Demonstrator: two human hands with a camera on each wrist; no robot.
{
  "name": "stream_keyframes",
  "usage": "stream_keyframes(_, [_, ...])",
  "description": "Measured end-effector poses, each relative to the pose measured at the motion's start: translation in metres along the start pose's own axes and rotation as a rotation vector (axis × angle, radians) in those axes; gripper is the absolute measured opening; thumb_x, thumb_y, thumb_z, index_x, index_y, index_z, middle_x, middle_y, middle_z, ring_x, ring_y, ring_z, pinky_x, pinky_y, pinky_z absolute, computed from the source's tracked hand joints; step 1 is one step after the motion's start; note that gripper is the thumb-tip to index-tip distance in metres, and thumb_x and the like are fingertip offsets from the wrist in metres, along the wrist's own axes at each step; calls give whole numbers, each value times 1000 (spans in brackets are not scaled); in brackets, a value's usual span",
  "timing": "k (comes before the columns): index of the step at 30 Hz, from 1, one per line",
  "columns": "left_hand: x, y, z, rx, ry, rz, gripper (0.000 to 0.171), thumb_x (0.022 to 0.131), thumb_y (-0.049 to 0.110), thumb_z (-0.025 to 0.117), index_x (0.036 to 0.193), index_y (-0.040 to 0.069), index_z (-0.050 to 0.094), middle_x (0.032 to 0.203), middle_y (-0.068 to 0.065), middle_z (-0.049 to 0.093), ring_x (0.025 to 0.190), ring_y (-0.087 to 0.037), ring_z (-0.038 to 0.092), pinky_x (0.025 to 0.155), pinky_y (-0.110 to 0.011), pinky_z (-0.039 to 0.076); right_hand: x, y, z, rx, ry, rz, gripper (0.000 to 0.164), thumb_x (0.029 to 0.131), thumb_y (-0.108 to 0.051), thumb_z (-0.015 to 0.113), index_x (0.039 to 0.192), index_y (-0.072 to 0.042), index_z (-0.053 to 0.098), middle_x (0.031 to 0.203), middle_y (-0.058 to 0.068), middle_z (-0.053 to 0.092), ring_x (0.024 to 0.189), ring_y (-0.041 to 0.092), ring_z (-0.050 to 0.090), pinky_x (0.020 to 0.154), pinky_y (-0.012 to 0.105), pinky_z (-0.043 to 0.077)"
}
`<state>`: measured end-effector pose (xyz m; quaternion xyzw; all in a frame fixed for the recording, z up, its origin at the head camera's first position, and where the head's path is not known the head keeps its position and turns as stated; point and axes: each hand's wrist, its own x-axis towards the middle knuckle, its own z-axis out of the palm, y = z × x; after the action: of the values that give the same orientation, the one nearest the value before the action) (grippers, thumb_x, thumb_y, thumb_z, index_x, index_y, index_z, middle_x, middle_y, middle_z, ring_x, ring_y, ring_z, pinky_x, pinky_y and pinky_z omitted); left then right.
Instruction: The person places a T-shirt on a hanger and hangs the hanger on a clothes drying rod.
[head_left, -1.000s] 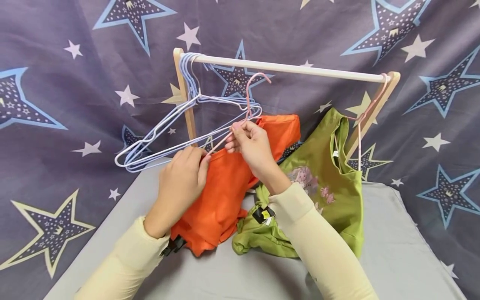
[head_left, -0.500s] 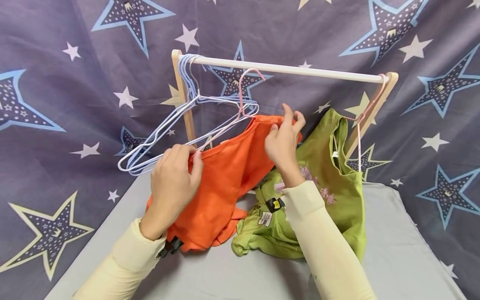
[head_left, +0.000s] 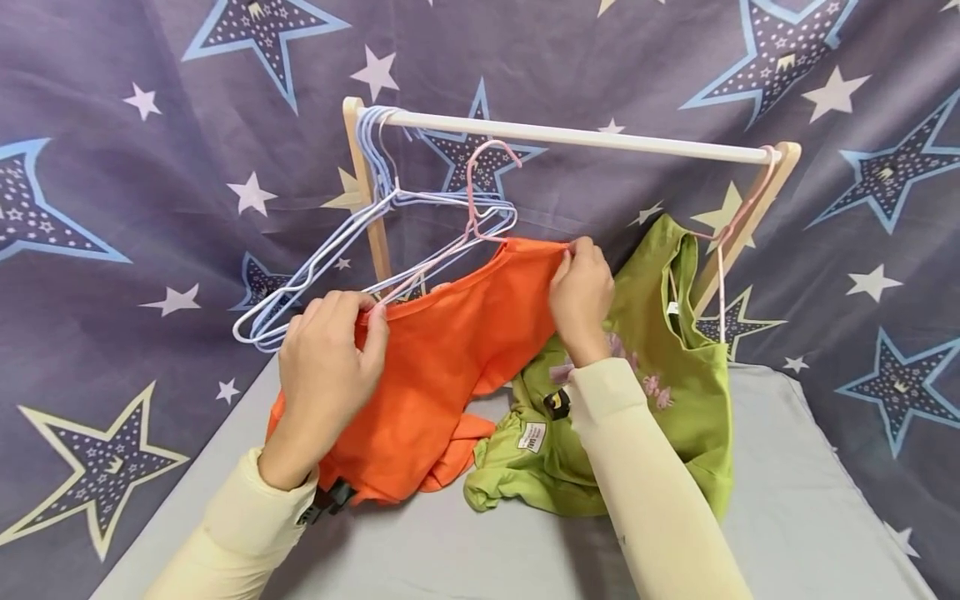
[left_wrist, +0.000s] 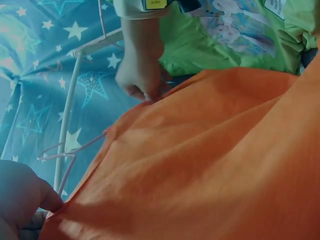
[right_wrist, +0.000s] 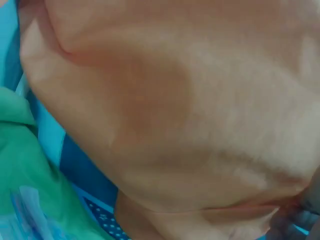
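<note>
An orange shirt (head_left: 442, 367) hangs between both hands, with a pink hanger (head_left: 472, 200) running inside its neckline and the hook standing free below the rail. My left hand (head_left: 330, 367) pinches the shirt's left neck edge together with the hanger's arm. At the shirt's upper right shoulder, my right hand (head_left: 583, 292) grips the fabric between thumb and fingers. In the left wrist view the orange cloth (left_wrist: 190, 165) is stretched between the two hands. Cloth fills most of the right wrist view, where only dark fingertips (right_wrist: 295, 225) show at the lower right.
A small rack with a white rail (head_left: 570, 133) stands behind. Several blue and white hangers (head_left: 322, 250) hang at its left end. At the right end a green top (head_left: 667, 400) hangs on another pink hanger (head_left: 738, 225). A grey cloth surface (head_left: 795, 500) lies underneath.
My right hand has let go of the pink hanger, moved right and taken hold of the shirt's shoulder. My left hand has shifted left and slightly down, drawing the shirt wider over the hanger.
</note>
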<state>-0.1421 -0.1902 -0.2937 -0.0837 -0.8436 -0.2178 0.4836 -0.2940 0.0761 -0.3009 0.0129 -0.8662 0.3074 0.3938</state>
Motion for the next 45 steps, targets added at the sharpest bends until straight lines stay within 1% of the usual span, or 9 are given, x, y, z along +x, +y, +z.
stream_keyframes(10, [-6, -6, -7, -24, -99, -55, 18, 97, 23, 60, 90, 9, 68, 87, -7, 66, 73, -31, 54, 66, -45, 40, 4, 19, 3, -46, -68, 385, 14, 101, -20, 51, 104, -8, 57, 104, 16, 65, 102, 48, 64, 85, 61, 48])
stream_keyframes(14, [-7, -8, -7, -12, -116, -68, 18, 99, 25, 60, 94, 11, 69, 91, -5, 67, 72, -31, 60, 62, -47, 44, 7, 20, 1, -79, -122, 459, 15, 100, -21, 49, 104, -9, 57, 105, 16, 65, 103, 48, 63, 85, 62, 49])
stream_keyframes(22, [-5, -4, 1, 24, -72, -6, 18, 101, 27, 60, 98, 13, 71, 78, -6, 70, 58, -32, 62, 44, -43, 36, 5, 18, -6, -144, -399, 366, 25, 100, -29, 50, 105, -8, 64, 115, 23, 69, 108, 49, 64, 90, 61, 50])
stream_keyframes(26, [-5, 3, 8, 12, -24, 27, 18, 101, 25, 62, 99, 11, 73, 81, -8, 72, 61, -34, 64, 43, -45, 38, -2, 4, -10, -115, -385, 263, 28, 99, -28, 53, 99, -4, 67, 111, 25, 71, 102, 50, 66, 86, 62, 51])
stream_keyframes(30, [-7, 12, 15, 5, -1, 38, 20, 101, 25, 62, 101, 9, 74, 82, -10, 71, 66, -35, 65, 44, -47, 41, -10, -23, -18, -67, -337, 82, 31, 101, -26, 51, 85, -6, 69, 99, 21, 73, 93, 48, 68, 78, 61, 53])
stream_keyframes(33, [-10, 18, 19, 12, 1, 46, 21, 102, 25, 60, 102, 9, 74, 85, -9, 72, 69, -34, 66, 46, -47, 44, -18, -43, -23, 45, -289, -65, 34, 104, -25, 49, 85, -6, 69, 87, 16, 71, 85, 42, 69, 73, 54, 52])
stream_keyframes(35, [-13, 23, 22, 12, 5, 50, 22, 103, 24, 59, 102, 9, 74, 86, -9, 72, 69, -33, 65, 46, -47, 45, -25, -55, -26, 239, -304, -103, 34, 106, -24, 47, 90, -4, 70, 82, 14, 70, 80, 36, 70, 72, 48, 54])
stream_keyframes(40, [-23, 32, 27, -11, 14, 52, 21, 103, 23, 58, 102, 8, 74, 83, -8, 71, 69, -32, 64, 49, -46, 47, -42, -77, -31, 736, -429, -5, 32, 109, -28, 48, 113, -1, 66, 84, 17, 72, 70, 27, 72, 63, 38, 60])
stream_keyframes(45, [-28, 37, 22, -61, -59, 43, 18, 102, 21, 62, 105, 6, 71, 88, -9, 70, 76, -31, 64, 56, -49, 51, -48, -81, -33, 801, -354, 1, 27, 108, -26, 55, 105, -1, 65, 76, 16, 71, 61, 24, 68, 56, 33, 58])
